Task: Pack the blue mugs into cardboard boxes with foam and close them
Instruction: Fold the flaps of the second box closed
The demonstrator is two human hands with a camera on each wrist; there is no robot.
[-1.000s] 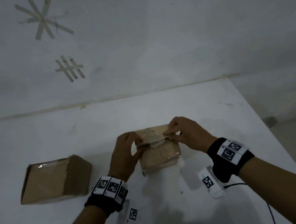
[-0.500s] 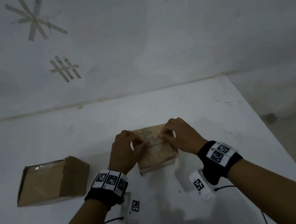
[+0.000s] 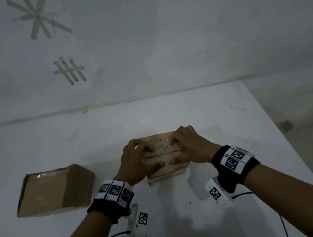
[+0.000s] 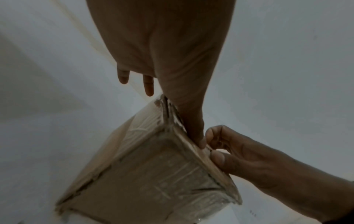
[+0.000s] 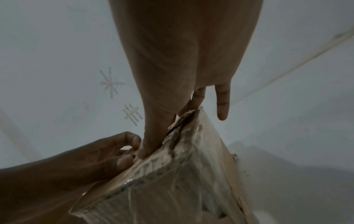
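Between left hand [image 3: 137,160] and right hand [image 3: 190,145], both gripping, sits the cardboard box [image 3: 163,165].

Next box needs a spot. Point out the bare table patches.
Bare: the white table between the taped box and the wall; also the strip between that box and the closed box. Crowded: the near side, where the left hand, right hand, both forearms and cables lie.

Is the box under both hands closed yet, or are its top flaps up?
Closed, or nearly so: the box's top flaps lie flat, meeting at a seam, with the left hand and right hand holding them down. Contents hidden.
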